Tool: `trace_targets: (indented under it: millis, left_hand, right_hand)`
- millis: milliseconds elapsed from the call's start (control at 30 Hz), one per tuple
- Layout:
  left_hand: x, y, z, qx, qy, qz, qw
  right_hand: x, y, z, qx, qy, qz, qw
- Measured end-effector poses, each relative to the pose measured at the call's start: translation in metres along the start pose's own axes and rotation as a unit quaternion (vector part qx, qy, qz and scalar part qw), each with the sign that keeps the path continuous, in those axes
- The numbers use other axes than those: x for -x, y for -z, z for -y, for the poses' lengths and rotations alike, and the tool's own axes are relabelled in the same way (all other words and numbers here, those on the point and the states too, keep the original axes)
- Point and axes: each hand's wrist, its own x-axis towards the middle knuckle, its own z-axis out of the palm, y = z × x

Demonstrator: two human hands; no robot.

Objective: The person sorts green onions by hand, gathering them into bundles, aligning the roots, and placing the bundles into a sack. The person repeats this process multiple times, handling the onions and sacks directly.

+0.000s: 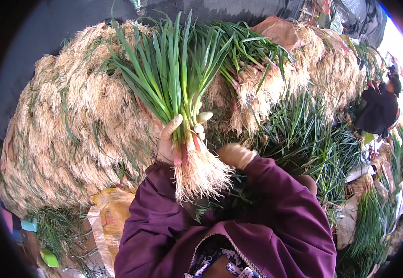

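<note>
My left hand [167, 140], in a pale glove, grips a bunch of green garlic [176, 76] around its lower stems. Long flat leaves fan out upward from it, and the pinkish bases end in a thick tuft of pale roots [201, 173]. The gloved fingertips show on the bunch's far side. My right hand [237, 155], also gloved, is blurred just right of the roots; its fingers cannot be made out. Behind the bunch, more garlic plants [253, 78] lie with leaves pointing up and roots hanging down.
A large stack of garlic [83, 100] rises on the left, root ends outward. Loose green leaves [302, 139] cover the ground at right. A yellow woven sack [113, 212] lies by my left sleeve. Another person [377, 107] is at far right, near a bundle of greens [370, 215].
</note>
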Motion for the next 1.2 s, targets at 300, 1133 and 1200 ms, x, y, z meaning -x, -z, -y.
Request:
trace_targets:
  millis: [300, 1133, 1200]
  left_hand:
    - [-0.036, -0.008, -0.025, -0.058, -0.166, 0.076, 0.981]
    - [-0.032, 0.016, 0.004, -0.141, -0.041, -0.136, 0.98]
    - [-0.03, 0.014, 0.003, -0.081, -0.021, -0.033, 0.996]
  right_hand:
    - [0.04, 0.165, -0.037, 0.078, -0.159, -0.545, 0.82]
    - [-0.018, 0.132, 0.039, -0.651, 0.109, -0.516, 0.546]
    - [-0.008, 0.126, 0.033, -0.764, 0.177, -0.372, 0.497]
